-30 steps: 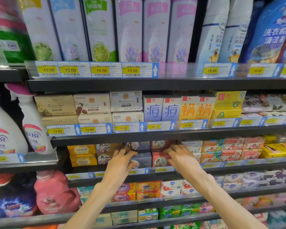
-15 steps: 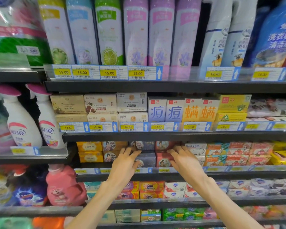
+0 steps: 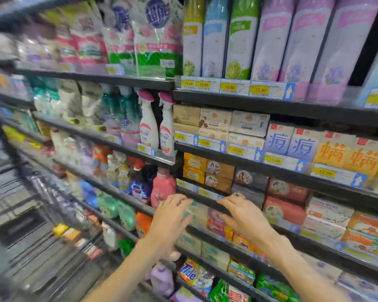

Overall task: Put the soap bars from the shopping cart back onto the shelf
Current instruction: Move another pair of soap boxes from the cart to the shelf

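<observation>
Head view: left hand (image 3: 172,214) and right hand (image 3: 246,216), fingers relaxed and empty, hover before boxy soap bars (image 3: 286,190) on metal shelf (image 3: 205,201).

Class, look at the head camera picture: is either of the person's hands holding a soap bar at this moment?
No. The left hand and right hand both hang with loose fingers, holding nothing, in front of the shelf.
</observation>
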